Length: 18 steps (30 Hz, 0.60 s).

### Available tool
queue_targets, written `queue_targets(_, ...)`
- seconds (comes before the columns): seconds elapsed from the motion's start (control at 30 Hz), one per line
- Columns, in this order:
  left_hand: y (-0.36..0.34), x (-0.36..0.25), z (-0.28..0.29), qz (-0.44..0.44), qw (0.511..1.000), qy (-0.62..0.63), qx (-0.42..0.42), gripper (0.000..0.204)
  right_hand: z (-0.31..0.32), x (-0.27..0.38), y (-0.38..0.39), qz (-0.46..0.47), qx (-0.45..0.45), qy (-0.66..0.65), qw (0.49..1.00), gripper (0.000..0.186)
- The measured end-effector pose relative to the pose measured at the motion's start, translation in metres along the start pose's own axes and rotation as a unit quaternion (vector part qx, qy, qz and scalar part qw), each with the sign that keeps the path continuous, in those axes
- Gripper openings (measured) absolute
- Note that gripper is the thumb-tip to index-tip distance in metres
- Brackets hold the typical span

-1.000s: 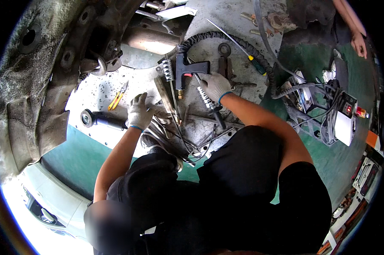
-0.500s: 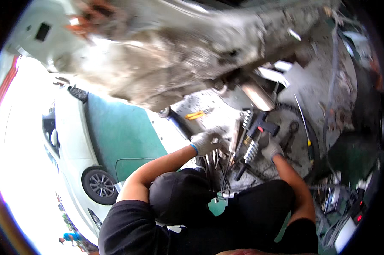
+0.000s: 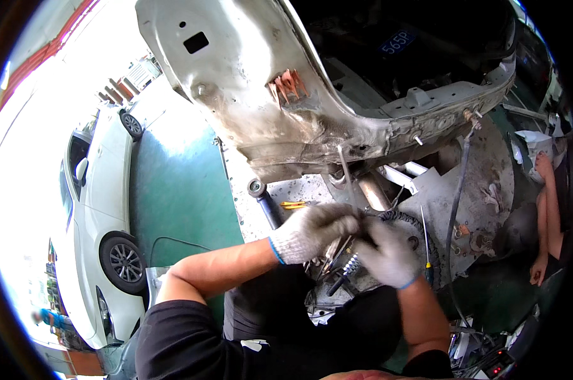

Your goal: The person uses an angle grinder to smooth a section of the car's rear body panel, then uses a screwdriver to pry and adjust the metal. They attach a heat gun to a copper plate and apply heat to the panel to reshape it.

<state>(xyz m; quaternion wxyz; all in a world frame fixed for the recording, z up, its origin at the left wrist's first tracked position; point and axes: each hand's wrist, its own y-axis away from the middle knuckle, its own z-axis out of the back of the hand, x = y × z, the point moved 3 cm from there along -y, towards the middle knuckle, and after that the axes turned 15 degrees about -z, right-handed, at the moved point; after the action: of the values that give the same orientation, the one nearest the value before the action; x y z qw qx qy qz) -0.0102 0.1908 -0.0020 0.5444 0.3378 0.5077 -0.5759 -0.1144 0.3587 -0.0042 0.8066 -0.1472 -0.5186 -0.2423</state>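
Note:
Both my hands wear white knitted gloves and meet in front of the damaged car body. My left hand (image 3: 315,231) is closed, its fingers round the lower end of a thin pale rod (image 3: 345,166) that rises towards the sill. Close beside it, my right hand (image 3: 388,253) is smeared by motion, so its fingers are unclear. A dark thing shows between the hands, too covered to name. Below them lies a coil spring with a black handle (image 3: 345,273). A blue-black cylindrical tool (image 3: 265,204) and a yellow-handled cutter (image 3: 294,205) lie beyond my left hand.
The bare car shell (image 3: 286,139) stands ahead, with orange clamp-like pieces (image 3: 288,85) on it. A yellow-and-black screwdriver (image 3: 426,240) and a hanging hose (image 3: 459,196) are at right. Another person's forearm (image 3: 542,218) shows far right. A white car (image 3: 103,209) is parked at left.
My hands have come together and lifted off the tools, the right one moving left. The thin pale rod now stands up from them. The view has tilted up, showing more of the car shell.

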Motion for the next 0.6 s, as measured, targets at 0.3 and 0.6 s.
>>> queue_targets(0.3, 0.055, -0.095, 0.121, -0.052, 0.942, -0.190, -0.271, 0.018, 0.026, 0.074, -0.072, 0.199, -0.182, 0.019, 0.963, 0.023)
queue_targets(0.6, 0.029, -0.087, 0.152, -0.338, 0.803, 0.164, -0.464, 0.019, 0.112, 0.075, -0.180, -0.067, -0.311, 0.310, 0.896, 0.034)
